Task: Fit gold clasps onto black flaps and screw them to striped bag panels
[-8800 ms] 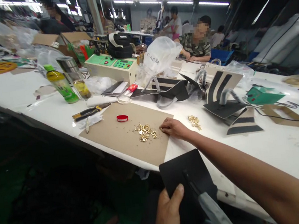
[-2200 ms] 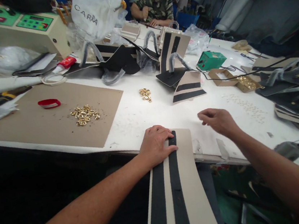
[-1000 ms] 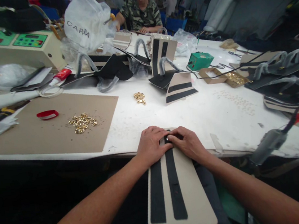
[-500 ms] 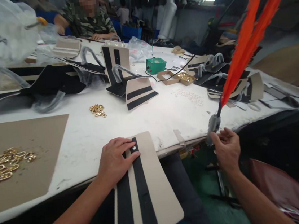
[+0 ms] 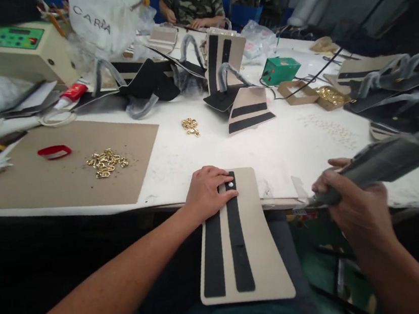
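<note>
My left hand [image 5: 210, 192] presses a beige bag panel [image 5: 257, 232] against the table's front edge. Its fingers and thumb lie around a silver-coloured stud [image 5: 231, 185] at the top of a black strip [image 5: 239, 240]. The panel's lower part slopes down over my lap. To the right, my right hand [image 5: 356, 200] is wrapped round a dark grey electric screwdriver [image 5: 385, 161], blurred by motion. The tool's narrow end points left toward the panel and is apart from it.
Gold-coloured clasps [image 5: 106, 163] lie on a brown board [image 5: 63, 180], and a smaller gold pile [image 5: 190, 126] on the white table [image 5: 180, 165]. Behind stand bag pieces [image 5: 251, 108], a green box [image 5: 281, 70] and a box of gold parts [image 5: 332, 97]. A person [image 5: 194, 1] sits opposite.
My right hand has closed round the hanging tool and brought it down, tilting it toward the panel. The view has swung left. My left hand stays on the panel.
</note>
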{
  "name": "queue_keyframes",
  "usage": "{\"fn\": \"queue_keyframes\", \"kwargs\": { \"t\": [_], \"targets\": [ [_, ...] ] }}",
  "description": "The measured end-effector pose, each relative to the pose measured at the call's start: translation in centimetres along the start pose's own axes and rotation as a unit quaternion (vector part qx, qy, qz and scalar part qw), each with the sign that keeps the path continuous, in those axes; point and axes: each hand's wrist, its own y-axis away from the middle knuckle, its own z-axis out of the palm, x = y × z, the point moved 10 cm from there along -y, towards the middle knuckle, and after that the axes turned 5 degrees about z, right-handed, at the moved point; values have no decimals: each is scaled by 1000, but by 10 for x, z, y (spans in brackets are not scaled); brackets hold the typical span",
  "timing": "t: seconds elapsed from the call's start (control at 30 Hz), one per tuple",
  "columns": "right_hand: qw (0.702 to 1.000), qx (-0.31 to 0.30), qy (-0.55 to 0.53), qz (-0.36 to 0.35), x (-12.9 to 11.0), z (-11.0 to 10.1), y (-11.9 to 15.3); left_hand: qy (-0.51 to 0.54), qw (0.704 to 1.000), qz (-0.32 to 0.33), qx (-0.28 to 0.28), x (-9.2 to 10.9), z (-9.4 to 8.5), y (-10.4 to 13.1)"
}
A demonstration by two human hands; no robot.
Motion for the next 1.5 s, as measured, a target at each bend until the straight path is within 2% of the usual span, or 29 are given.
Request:
{"fn": "queue_keyframes", "kwargs": {
  "t": [0.07, 0.17, 0.23, 0.33, 0.57, 0.97, 1.2, 1.5],
  "targets": [
    [991, -74, -115, 8, -19, 64, 9, 2, 1000, 1, 0, -1, 1, 0],
    [975, -130, -181, -18, -34, 133, 18, 8, 1000, -2, -2, -1, 0, 0],
    [971, -163, -172, -42, -34, 164, 22, 14, 1000, -6, -6, -1, 0, 0],
    [970, -192, -131, -66, -24, 189, 25, 23, 1000, -8, -6, -2, -1, 1],
    [973, -190, -118, -63, -6, 202, 23, 24, 1000, -4, -6, -3, 1, 1],
    [975, -189, -104, -60, 2, 203, 23, 19, 1000, -1, -3, -2, 1, 2],
    [964, -220, -139, -57, 5, 205, 23, 23, 1000, -9, -8, -2, 1, 1],
    [957, -260, -102, -82, 9, 210, 23, 14, 1000, -12, -17, 0, 0, 0]
  ]
}}
